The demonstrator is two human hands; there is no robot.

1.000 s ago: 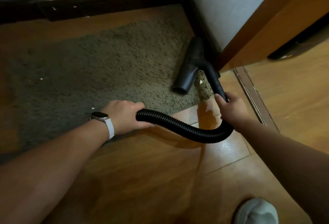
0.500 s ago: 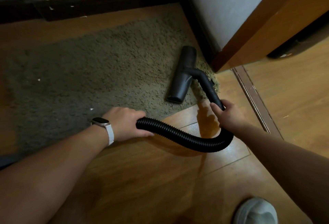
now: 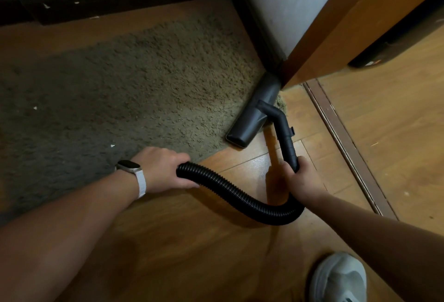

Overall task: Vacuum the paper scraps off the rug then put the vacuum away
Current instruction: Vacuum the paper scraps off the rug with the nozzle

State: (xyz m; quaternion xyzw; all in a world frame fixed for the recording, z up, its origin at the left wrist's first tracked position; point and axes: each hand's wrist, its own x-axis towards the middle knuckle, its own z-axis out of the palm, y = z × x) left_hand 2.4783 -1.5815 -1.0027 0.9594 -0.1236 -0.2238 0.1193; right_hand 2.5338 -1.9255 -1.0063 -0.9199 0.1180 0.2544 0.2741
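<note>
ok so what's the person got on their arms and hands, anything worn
Both forearms are bare, no sleeves in view, and neither hand wears a glove. The left hand has a smartwatch at the wrist, a dark rounded-rectangle face in a pale metallic case on a white band. The right hand and its wrist carry nothing. No rings show.

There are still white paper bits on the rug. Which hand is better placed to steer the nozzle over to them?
The right hand: it grips the rigid wand behind the nozzle. The left hand only holds the hose.
</note>
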